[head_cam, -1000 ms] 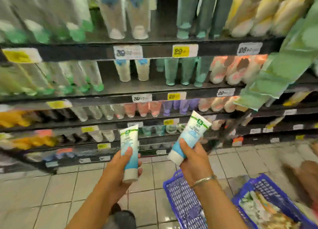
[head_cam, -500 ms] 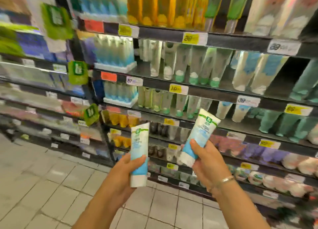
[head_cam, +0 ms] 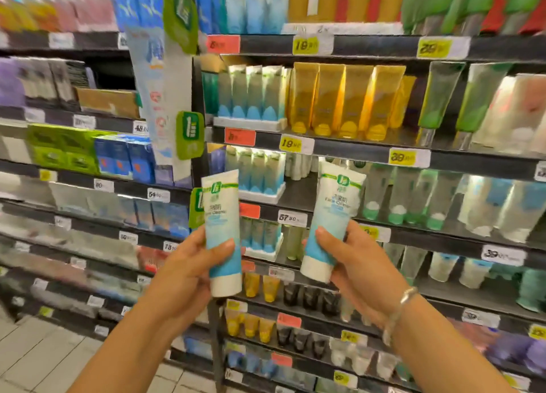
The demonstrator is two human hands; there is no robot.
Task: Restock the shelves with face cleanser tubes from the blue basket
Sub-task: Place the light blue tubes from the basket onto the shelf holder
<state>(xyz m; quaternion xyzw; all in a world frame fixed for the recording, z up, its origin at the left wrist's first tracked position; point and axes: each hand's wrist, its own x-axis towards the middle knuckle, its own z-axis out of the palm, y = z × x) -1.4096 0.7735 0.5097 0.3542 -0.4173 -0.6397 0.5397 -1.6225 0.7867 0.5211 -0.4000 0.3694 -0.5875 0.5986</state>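
The left hand point(head_cam: 189, 270) holds a white and blue plastic tube point(head_cam: 223, 233) upright. The right hand point(head_cam: 359, 270) holds another white and blue tube point(head_cam: 331, 219), tilted, near the shelves point(head_cam: 369, 153).

A cleanser tube point(head_cam: 223, 233) in each hand point(head_cam: 189, 270), shelves point(head_cam: 369, 48) behind.

Single head-mounted wide-angle camera. It faces forward and slightly downward, close to the shelves point(head_cam: 354, 153), which fill the frame. Both forearms enter from the bottom edge. A strip of floor point(head_cam: 35, 360) shows at lower left.
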